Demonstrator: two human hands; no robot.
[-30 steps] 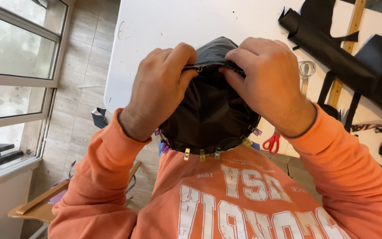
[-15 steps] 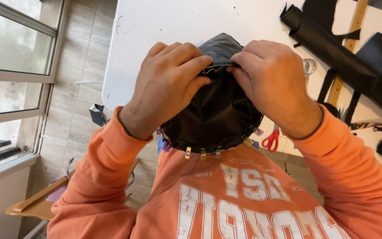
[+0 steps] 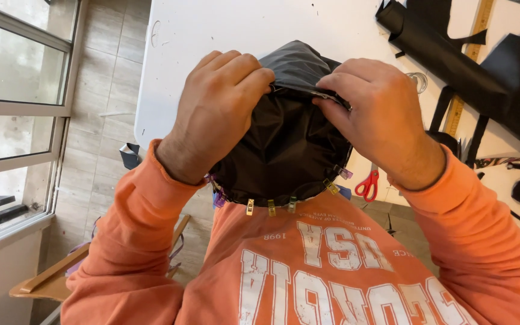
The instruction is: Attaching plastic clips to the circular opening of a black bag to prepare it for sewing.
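While my left hand (image 3: 221, 114) and right hand (image 3: 380, 117) pinch the black, clip-edged fabric pouch (image 3: 287, 156), its zipper seam (image 3: 308, 91) runs crosswise between my fingertips.

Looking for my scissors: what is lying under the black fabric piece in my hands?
Red scissor handles show on the white table past the black fabric piece, under the right hand. The blades are covered.
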